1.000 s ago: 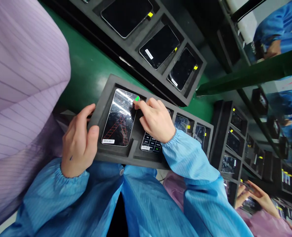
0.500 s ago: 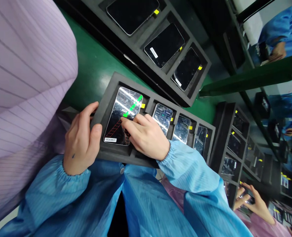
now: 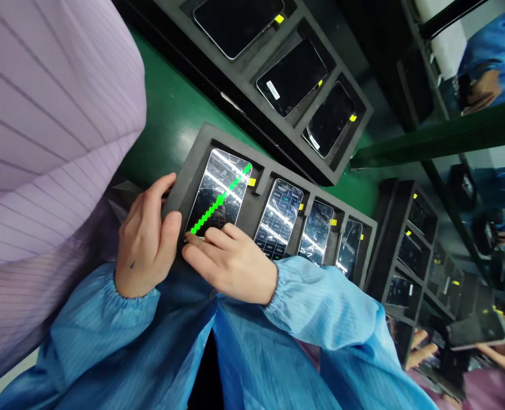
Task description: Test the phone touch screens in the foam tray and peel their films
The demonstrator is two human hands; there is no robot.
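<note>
From here, a stepped bright-green diagonal crosses the phone screen (image 3: 220, 191) at nine, in a charcoal foam tray (image 3: 205, 149); I see a yellow tag (image 3: 353, 118) at two, a blue sleeve (image 3: 321, 304) at five, lilac pinstripes (image 3: 51, 125) at ten.

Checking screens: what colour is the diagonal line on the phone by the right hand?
Bright green and stepped, on the phone; seen best in the head view.

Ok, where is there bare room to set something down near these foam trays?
Green surface lies between the near foam tray and far foam tray; a smaller patch sits at their right ends. The near tray is crowded: phones, left hand, right hand.
</note>
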